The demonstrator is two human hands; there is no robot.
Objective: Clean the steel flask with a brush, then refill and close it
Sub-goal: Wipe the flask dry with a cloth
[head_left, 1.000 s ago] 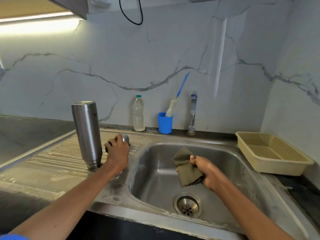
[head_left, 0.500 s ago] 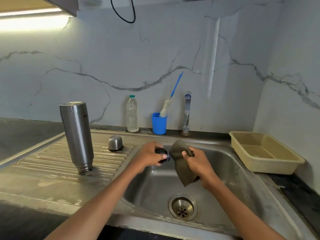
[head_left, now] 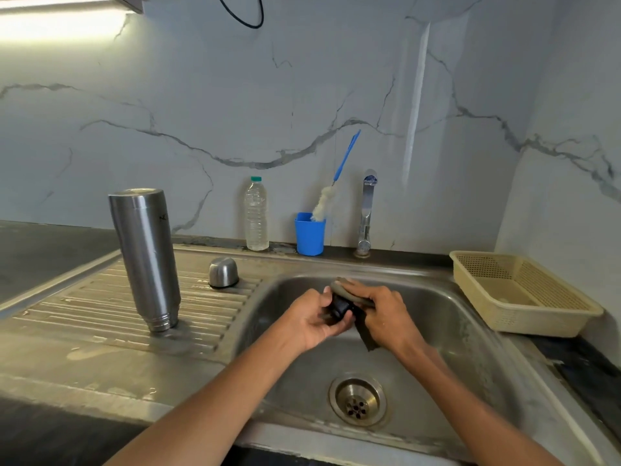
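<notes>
The steel flask [head_left: 145, 260] stands mouth-down, long axis upright, on the sink's [head_left: 477, 331] left draining board, nearer the left hand [head_left: 311, 319], which grips its dark stopper [head_left: 340, 308] while the right hand [head_left: 383, 314] pinches a cloth [head_left: 366, 338] against it.

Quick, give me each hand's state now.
Left hand: grips a small black stopper.
Right hand: holds an olive cloth against it.

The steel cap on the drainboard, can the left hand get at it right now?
Probably not at once: the left hand grips a black stopper. The steel cap itself stands uncovered.
</notes>
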